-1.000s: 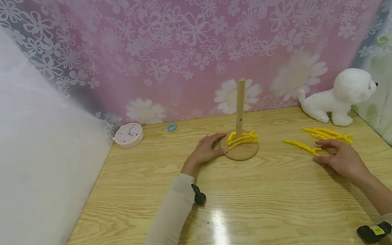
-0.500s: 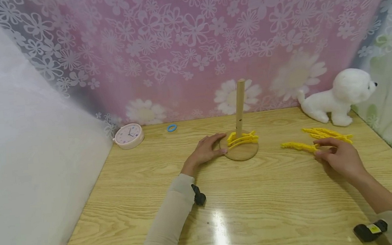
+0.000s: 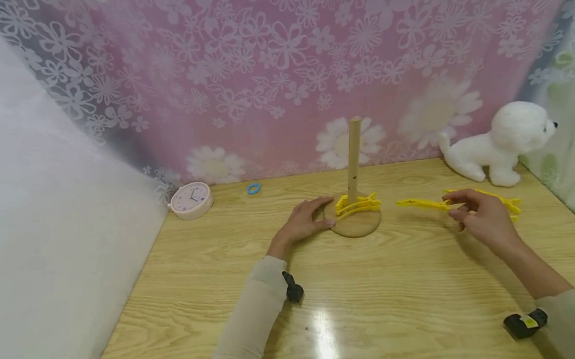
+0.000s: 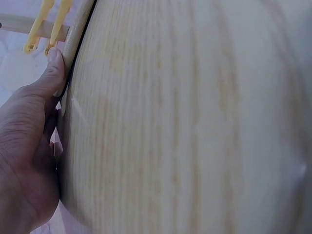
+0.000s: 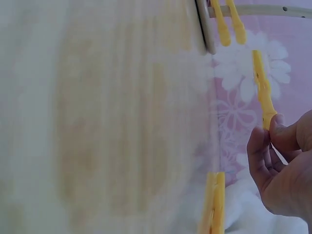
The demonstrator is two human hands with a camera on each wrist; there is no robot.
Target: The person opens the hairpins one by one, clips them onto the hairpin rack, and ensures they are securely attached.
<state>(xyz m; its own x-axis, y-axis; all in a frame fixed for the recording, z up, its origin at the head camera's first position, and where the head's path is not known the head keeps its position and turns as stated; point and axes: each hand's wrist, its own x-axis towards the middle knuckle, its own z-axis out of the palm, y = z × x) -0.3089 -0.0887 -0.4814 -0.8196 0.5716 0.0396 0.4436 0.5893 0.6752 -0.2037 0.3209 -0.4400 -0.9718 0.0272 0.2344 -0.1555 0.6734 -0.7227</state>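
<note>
A wooden stand with an upright pole [image 3: 354, 154] and a round base [image 3: 355, 229] stands on the table. Several yellow curved plastic pieces [image 3: 359, 204] sit low around the pole, over the base. My left hand [image 3: 301, 222] grips the base's left rim, its thumb at the near edge and fingers towards the back. Raised above the table, another slim yellow piece [image 3: 421, 203] is pinched by its forked end between thumb and fingers of my right hand [image 3: 487, 218]. It points left towards the stand; the right wrist view shows the held piece [image 5: 262, 85] beyond the thumb.
More yellow pieces [image 3: 512, 203] lie behind my right hand, partly hidden by it. A white plush dog [image 3: 502, 144] sits at the back right. At the back left are a pink clock [image 3: 191, 201] and a blue ring [image 3: 254, 189]. A flowered curtain [image 3: 282, 82] hangs behind the table.
My right hand has closed its fingers on the single yellow piece, lifted it from the table and carried it left. My left hand stays on the base.
</note>
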